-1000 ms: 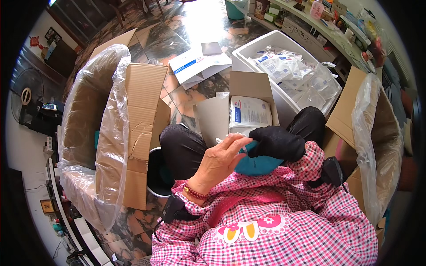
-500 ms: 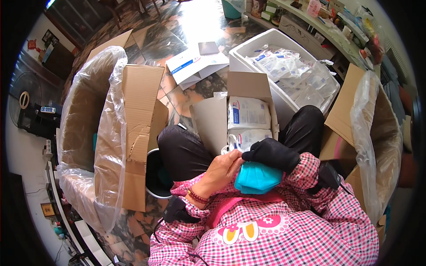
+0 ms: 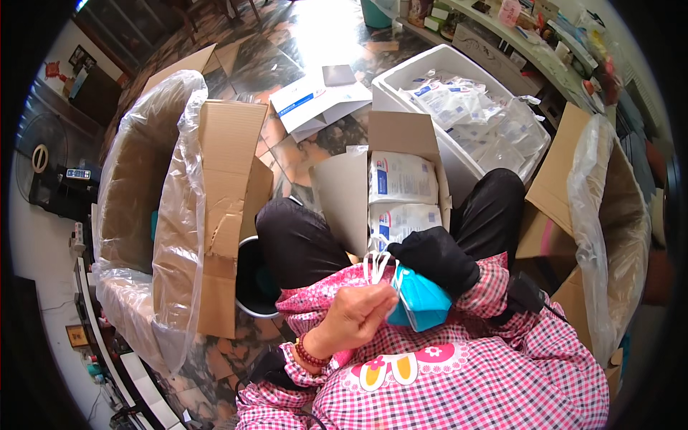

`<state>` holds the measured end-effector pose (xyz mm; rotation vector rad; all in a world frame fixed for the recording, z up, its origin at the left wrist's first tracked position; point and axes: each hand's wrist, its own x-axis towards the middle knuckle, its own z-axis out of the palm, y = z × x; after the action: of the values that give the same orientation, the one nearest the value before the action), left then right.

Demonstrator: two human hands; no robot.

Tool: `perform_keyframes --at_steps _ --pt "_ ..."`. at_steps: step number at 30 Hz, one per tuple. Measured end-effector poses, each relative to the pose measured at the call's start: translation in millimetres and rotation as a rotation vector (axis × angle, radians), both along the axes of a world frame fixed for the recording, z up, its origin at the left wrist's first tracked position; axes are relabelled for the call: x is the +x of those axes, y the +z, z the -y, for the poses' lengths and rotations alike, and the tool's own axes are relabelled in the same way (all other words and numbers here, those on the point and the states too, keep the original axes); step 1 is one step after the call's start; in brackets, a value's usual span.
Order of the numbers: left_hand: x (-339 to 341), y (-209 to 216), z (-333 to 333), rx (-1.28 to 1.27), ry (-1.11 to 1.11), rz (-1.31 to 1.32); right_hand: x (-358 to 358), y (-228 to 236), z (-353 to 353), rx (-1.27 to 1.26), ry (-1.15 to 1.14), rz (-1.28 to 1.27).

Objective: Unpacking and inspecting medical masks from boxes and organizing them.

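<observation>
Several slim white loops (image 3: 375, 266) beside folded, blunt-cornered turquoise fabric (image 3: 424, 299)

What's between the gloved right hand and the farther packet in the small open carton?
In the head view, the nearer white packet lies between the right hand and the farther packet, inside the same carton.

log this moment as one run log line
right hand: black-gloved, holding folded teal mask fabric with white loops | left hand: bare, pinched at fabric's edge | ahead: open cardboard box, white packets inside
</observation>
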<state>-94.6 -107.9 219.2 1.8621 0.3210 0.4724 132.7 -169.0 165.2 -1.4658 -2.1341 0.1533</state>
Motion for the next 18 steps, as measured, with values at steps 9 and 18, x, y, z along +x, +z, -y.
perform_keyframes --at_steps 9,18 --pt "-10.5 40.4 33.6 -0.110 -0.405 0.239 30.6 -5.7 8.6 0.097 -0.495 0.033" --pt "27.1 14.1 -45.9 -0.100 0.205 -0.051 72.4 21.9 -25.5 -0.122 -0.105 -0.054"
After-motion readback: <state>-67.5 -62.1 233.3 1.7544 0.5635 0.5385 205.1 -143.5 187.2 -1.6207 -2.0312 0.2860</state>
